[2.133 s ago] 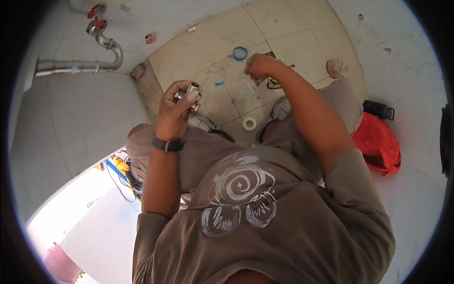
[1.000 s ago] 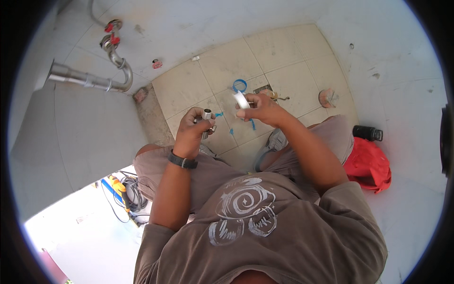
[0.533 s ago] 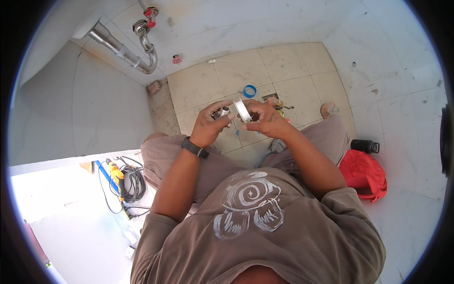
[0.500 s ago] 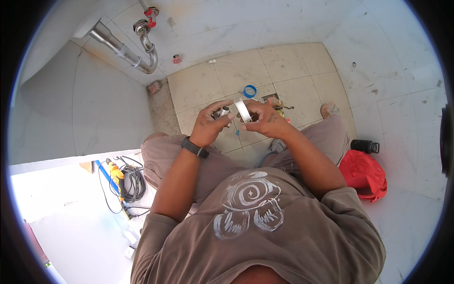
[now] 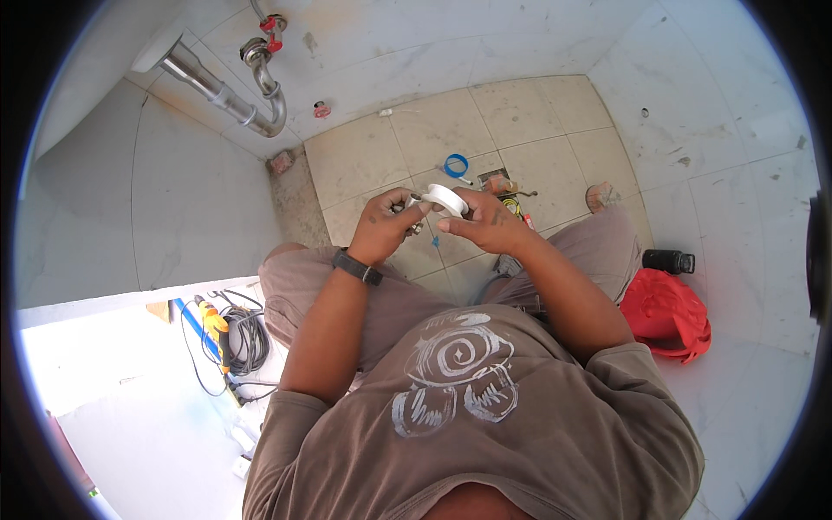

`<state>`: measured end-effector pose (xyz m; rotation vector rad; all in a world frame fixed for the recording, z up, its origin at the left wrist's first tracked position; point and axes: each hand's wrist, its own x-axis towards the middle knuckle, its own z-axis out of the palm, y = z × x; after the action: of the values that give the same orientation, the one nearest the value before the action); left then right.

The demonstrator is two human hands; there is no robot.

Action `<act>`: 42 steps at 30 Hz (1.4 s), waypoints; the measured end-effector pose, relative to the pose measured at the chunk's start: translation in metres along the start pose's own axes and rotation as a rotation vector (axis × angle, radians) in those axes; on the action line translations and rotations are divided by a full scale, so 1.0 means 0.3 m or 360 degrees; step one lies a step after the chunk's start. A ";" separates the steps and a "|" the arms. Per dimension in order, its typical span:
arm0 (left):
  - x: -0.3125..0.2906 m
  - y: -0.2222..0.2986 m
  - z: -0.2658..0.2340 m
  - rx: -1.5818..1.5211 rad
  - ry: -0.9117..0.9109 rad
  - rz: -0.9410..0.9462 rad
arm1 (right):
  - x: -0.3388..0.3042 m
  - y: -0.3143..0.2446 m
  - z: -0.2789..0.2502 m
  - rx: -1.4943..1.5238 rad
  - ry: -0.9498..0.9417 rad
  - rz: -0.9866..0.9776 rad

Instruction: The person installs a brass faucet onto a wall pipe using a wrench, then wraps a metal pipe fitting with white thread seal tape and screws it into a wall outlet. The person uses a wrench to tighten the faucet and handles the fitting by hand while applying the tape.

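Tipped flatter at twelve o'clock, likely-light white spool [image 5: 447, 200] is held by right hand [image 5: 492, 217], metal part [image 5: 414, 200] by left hand [image 5: 380, 224]; rim [image 5: 433, 194] is best pinched.

Room lies open from the hands [image 5: 379, 227] [image 5: 492, 223] toward 11 o'clock over the floor tiles [image 5: 355, 152]. In the way: blue ring [image 5: 446, 165] at 1, floor clutter [image 5: 499, 185] at 2, thighs [image 5: 594, 245] at 3 and 8, grey panel [image 5: 199, 199] at 9, metal pipe [image 5: 279, 111] at 10.

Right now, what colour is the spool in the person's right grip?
The spool is white; it shows best in the head view, the only one.
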<state>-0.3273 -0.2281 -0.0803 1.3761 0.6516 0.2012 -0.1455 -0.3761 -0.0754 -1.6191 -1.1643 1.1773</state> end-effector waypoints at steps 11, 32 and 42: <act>-0.009 -0.003 0.012 -0.0250 0.0180 0.0046 | -0.011 0.005 -0.010 -0.0472 0.0313 -0.0391; 0.010 -0.026 0.018 0.0120 0.0492 0.0220 | 0.024 -0.040 0.115 -0.1005 0.0604 -0.0371; 0.001 -0.013 0.011 0.0093 0.0454 0.0168 | 0.044 0.011 0.086 -0.0696 0.0465 -0.0359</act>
<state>-0.3262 -0.2316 -0.0840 1.4527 0.8265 0.4725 -0.1678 -0.3621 -0.0877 -1.8434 -1.4287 0.5417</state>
